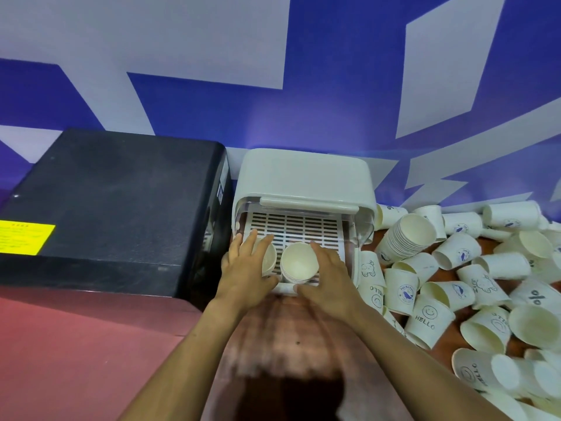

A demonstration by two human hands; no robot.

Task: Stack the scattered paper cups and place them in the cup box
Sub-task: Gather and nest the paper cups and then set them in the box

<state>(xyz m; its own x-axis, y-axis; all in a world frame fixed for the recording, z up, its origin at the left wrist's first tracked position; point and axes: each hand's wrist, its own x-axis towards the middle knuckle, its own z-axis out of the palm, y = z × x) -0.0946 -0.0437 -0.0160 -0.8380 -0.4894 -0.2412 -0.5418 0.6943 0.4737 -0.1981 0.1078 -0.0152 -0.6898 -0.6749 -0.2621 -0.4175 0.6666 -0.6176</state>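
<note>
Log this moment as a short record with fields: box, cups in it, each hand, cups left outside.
cup box: white, front open, slatted tray pulled out
in box: two cup stacks, mouths up
left stack: left hand holds it
right stack: right hand holds it
loose cups: scattered right of the box, many on their sides
black case: left of the box

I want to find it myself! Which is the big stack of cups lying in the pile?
Find the white cup box against the blue wall. Just right of it, at the pile's near edge, lies the stack of cups, its mouth tipped toward you. Only it shows many rims nested together; its neighbours are single cups.
</note>
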